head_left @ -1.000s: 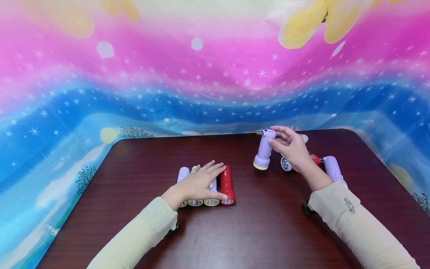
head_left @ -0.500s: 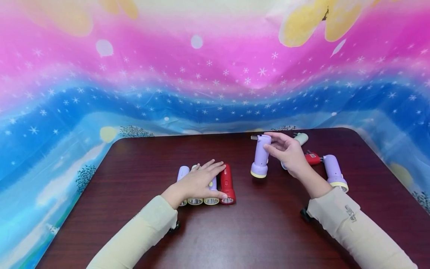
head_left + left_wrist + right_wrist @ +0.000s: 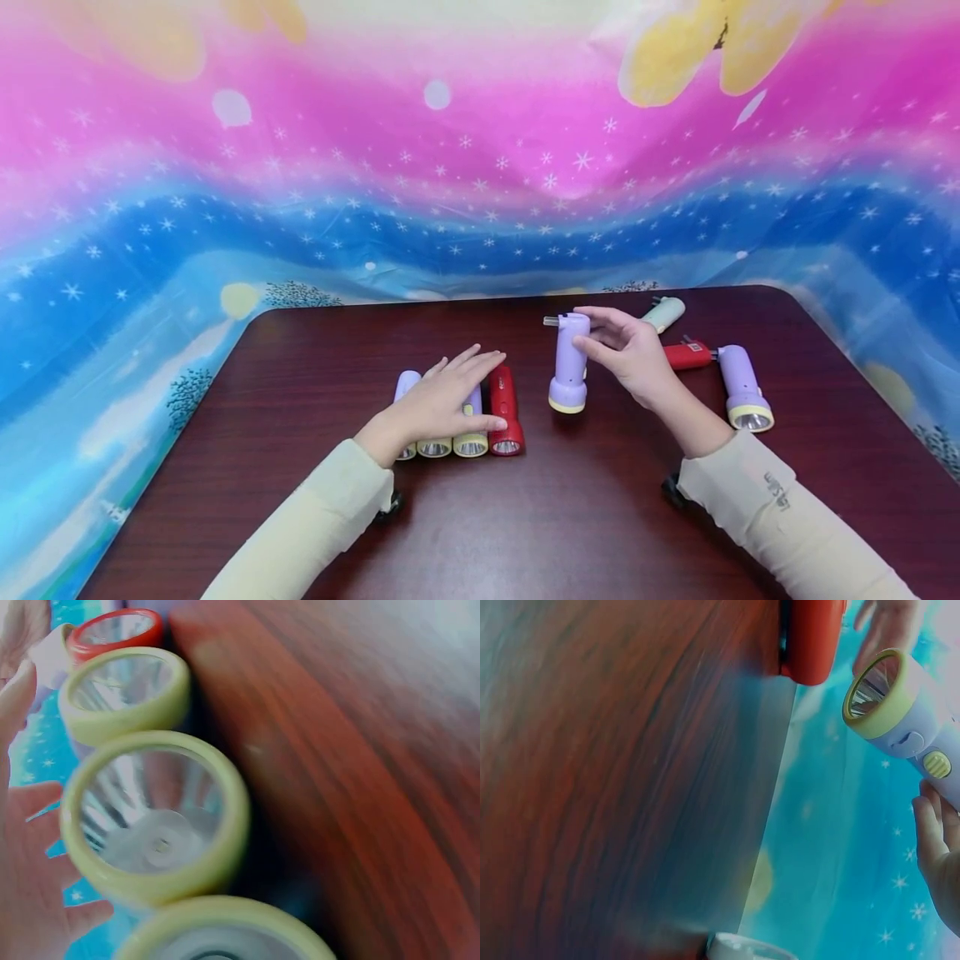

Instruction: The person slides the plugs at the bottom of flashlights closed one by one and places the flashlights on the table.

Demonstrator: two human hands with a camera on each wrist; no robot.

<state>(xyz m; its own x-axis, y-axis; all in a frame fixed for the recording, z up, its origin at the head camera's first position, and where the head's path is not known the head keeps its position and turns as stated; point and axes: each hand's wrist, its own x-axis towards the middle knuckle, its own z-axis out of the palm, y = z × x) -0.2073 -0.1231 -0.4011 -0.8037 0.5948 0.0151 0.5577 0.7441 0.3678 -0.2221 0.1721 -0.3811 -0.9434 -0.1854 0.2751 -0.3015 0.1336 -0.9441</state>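
Note:
My right hand (image 3: 633,354) pinches a lavender flashlight (image 3: 571,358) by its upper body, thumb on the near side. The flashlight hangs lens down over the table, its plug prongs folded out to the left; its yellow rim and switch show in the right wrist view. My left hand (image 3: 438,404) spreads over a row of flashlights lying side by side, fingers fairly straight. A red flashlight (image 3: 506,412) ends the row on the right, beside a lavender one (image 3: 471,437). Yellow-rimmed lenses, such as the flashlight lens (image 3: 154,814), face me in the left wrist view. The hand hides parts of the row.
To the right lie another lavender flashlight (image 3: 742,387), a red flashlight (image 3: 688,356) partly behind my right hand, and a pale green flashlight (image 3: 664,314) near the far edge. A dark wood table (image 3: 315,525) meets a patterned cloth backdrop (image 3: 450,167).
My right hand has carried the lavender flashlight left and toward me, uncovering more of the flashlights behind it. The left hand has lifted slightly and stays over the row.

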